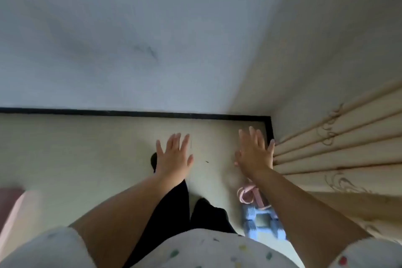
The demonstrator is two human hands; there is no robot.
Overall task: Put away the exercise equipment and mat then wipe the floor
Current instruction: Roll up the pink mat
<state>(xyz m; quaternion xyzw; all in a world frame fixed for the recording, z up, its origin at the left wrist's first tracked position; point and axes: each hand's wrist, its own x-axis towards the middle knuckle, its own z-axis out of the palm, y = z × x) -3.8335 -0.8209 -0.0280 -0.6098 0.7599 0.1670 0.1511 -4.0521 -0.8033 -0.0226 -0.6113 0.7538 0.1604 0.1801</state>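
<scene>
I look down at a pale floor [87, 159] near a room corner. My left hand [174, 156] and my right hand [255, 152] are both stretched out in front of me, fingers straight and spread, holding nothing. Under my right forearm, on the floor beside the curtain, lies a blue exercise piece with ridged pads [261, 222] and a pink band or strap [248, 194] attached at its far end. A pink object, perhaps the mat [13, 209], shows blurred at the left edge.
A grey-white wall [152, 39] with a black skirting strip [130, 112] stands ahead. A beige patterned curtain [339, 154] hangs on the right, close to my right hand. My black-clad legs [174, 209] are below my hands.
</scene>
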